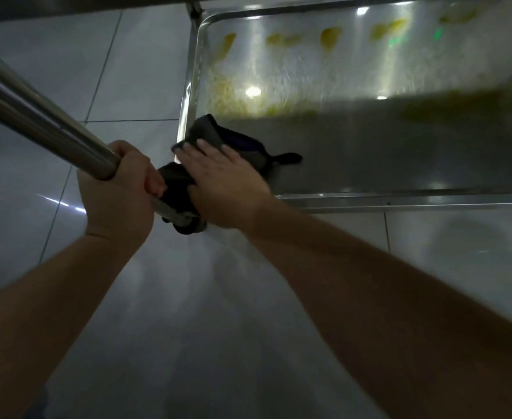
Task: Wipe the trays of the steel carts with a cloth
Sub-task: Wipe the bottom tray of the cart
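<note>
A round steel cart post (46, 125) is gripped by left-hand fingers (145, 176); a dark grey cloth (215, 137) is pressed onto the yellow-smeared steel tray (369, 146) by the right hand (221, 182), fingers spread flat.

Two bare forearms, no sleeves, bare hands

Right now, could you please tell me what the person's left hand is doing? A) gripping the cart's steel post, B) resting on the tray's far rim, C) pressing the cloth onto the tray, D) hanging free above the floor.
A: the left hand is wrapped around the cart's steel post, while the right hand lies flat on the dark cloth at the tray corner.
</note>
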A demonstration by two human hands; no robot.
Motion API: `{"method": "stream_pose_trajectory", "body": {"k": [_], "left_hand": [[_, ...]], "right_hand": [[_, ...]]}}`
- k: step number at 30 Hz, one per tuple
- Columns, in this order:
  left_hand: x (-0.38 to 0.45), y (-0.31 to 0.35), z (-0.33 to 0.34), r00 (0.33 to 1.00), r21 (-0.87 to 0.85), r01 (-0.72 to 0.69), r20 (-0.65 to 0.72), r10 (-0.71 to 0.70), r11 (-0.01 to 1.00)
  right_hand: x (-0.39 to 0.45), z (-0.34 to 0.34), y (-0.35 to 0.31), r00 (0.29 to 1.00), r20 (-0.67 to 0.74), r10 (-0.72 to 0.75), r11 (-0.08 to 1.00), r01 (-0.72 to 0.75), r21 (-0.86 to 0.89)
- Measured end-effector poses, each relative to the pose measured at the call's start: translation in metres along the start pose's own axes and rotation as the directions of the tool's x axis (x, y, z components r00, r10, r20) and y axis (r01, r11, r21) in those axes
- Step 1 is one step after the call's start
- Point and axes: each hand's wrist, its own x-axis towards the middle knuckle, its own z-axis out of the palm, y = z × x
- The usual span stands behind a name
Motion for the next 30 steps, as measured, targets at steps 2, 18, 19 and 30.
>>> {"method": "stream_pose_trajectory", "body": {"k": [2, 18, 19, 30], "left_hand": [[0.001, 0.0, 0.0, 1.0, -0.02, 0.026, -0.016, -0.026, 0.999], [-0.01, -0.002, 0.002, 1.0, -0.052, 0.012, 0.004, -0.012, 0.999], [-0.011, -0.001, 0.003, 1.0, -0.053, 0.015, 0.002, -0.015, 0.998], [-0.011, -0.002, -0.001, 1.0, -0.041, 0.019, 0.006, -0.019, 0.999]], "right_hand": [[-0.021, -0.017, 0.048, 0.99, -0.094, 0.107, 0.994, -0.104, 0.036], [0.027, -0.041, 0.114, 0.705, -0.244, 0.666, 0.733, -0.679, 0.041], [0.049, -0.036, 0.083, 0.823, -0.173, 0.541, 0.835, -0.55, -0.008], [0.011, -0.039, 0.101, 1.0, -0.016, -0.015, 0.996, 0.013, -0.092]]}}
